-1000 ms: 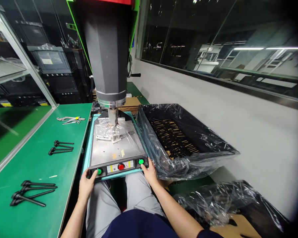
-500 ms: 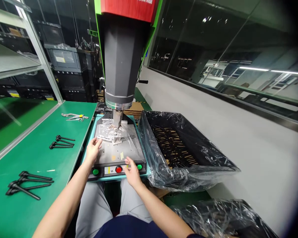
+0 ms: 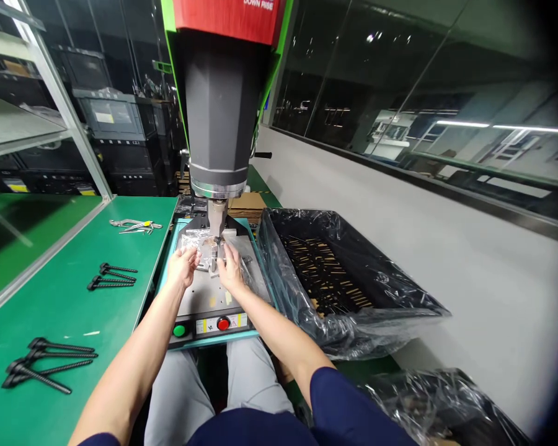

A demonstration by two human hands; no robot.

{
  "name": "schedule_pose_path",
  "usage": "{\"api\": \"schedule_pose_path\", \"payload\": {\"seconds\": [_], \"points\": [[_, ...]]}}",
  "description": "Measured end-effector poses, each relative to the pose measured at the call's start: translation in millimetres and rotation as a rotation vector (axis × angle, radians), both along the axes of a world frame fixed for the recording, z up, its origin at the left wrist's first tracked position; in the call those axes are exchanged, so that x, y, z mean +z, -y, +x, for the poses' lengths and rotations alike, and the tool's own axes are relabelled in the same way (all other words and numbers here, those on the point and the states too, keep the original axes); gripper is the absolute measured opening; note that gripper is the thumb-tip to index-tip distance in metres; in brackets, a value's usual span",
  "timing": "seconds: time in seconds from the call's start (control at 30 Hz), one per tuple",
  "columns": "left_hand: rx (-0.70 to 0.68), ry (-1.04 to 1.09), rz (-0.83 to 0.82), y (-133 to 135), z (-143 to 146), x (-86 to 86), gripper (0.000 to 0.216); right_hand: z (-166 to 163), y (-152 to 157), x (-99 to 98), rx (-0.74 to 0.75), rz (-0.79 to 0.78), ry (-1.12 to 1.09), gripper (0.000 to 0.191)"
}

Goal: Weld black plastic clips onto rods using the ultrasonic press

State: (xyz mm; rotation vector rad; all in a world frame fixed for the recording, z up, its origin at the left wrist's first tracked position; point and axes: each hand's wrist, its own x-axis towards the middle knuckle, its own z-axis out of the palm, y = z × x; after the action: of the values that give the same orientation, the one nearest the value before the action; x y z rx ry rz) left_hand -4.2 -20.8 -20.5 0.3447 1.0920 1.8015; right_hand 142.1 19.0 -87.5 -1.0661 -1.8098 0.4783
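Observation:
My left hand [image 3: 183, 266] is at the left of a small metal fixture [image 3: 214, 263], its fingers curled beside crinkled clear plastic film [image 3: 193, 240]; what they pinch, if anything, is hidden. Close to the fixture's right side is my right hand [image 3: 231, 269], fingers stretched up and thumb apart. A small dark piece [image 3: 218, 240] shows at the fixture's top, under the metal press head [image 3: 216, 217]; whether my right fingertips touch it I cannot tell. The grey base plate [image 3: 199, 297] lies beneath both hands, with a green button [image 3: 179, 331] and a red button [image 3: 222, 323] at its front.
Black ribbed rods with wide heads lie in two groups [image 3: 51, 359] [image 3: 114, 276] on the green table [image 3: 121, 248], with pliers [image 3: 134, 224] behind. At right stands a plastic-lined black bin [image 3: 381, 266] of dark thin parts. Another lined bin [image 3: 437, 402] is lower right.
Both hands have moved forward and inward from the front of the base plate to the fixture. The right hand has left the button panel. The camera view has shifted slightly.

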Motion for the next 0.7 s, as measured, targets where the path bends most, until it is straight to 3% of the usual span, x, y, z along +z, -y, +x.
{"api": "schedule_pose_path", "payload": {"seconds": [0.1,0.23,0.4,0.57,0.63,0.7], "points": [[-0.003,-0.013,0.018,0,0,8.2,0.029,-10,-24,17.5,-0.020,0.040,0.025,0.050],[0.004,-0.033,0.024,-3,-1,12.9,0.030,-18,-56,34.8,0.047,-0.075,0.059,0.032],[-0.011,-0.032,0.030,-5,-2,12.8,0.033,-13,-68,48.3,0.084,-0.100,0.046,0.021],[0.004,-0.067,0.024,-1,3,3.9,0.035,3,-30,48.3,0.053,-0.078,-0.072,0.027],[0.030,-0.075,0.017,3,5,-3.8,0.036,10,1,36.4,0.030,-0.109,-0.112,0.029],[0.048,-0.075,-0.007,8,7,-13.5,0.036,15,37,19.1,0.063,-0.249,-0.155,0.028]]}}
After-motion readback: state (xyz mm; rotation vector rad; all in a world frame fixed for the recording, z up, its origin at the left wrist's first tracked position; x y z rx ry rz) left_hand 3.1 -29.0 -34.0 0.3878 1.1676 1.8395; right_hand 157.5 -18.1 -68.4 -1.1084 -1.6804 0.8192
